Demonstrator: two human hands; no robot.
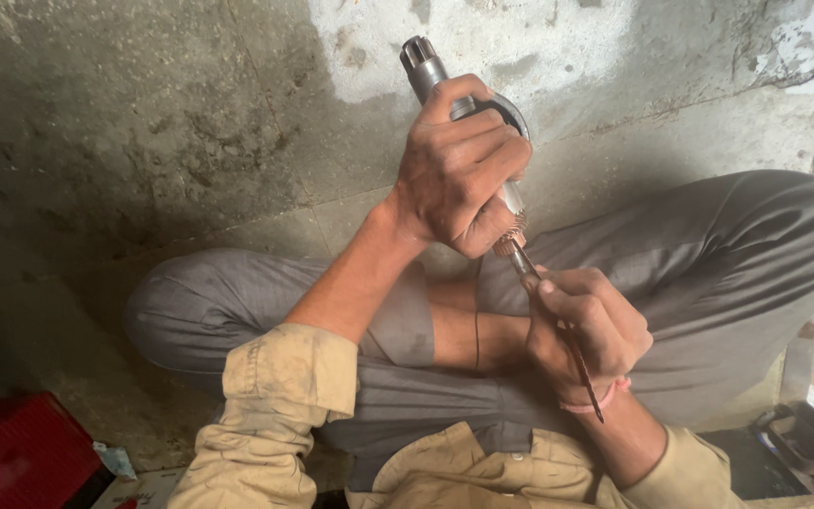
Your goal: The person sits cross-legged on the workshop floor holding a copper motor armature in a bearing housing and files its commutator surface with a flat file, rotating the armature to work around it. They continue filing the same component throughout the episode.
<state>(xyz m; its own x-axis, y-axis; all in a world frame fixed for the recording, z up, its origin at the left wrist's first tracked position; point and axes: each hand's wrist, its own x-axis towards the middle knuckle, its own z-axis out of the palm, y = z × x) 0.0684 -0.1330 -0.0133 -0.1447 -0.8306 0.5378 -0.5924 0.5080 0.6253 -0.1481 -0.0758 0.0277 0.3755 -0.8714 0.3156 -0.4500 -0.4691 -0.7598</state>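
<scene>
My left hand (454, 174) is wrapped around a metal motor armature (426, 68), held upright over my crossed legs. Its splined shaft end points up and away, and its coppery commutator end (511, 242) sticks out below my fist. My right hand (586, 330) grips a thin, dark blade-like tool (584, 377), whose upper tip rests against the commutator end. The tool's lower end juts out past my wrist. A pink band circles my right wrist.
I sit cross-legged in grey trousers (708, 254) on a stained concrete floor (143, 123). A red box (21, 452) lies at the lower left beside a scrap of paper. A dark metal object (803, 443) sits at the lower right.
</scene>
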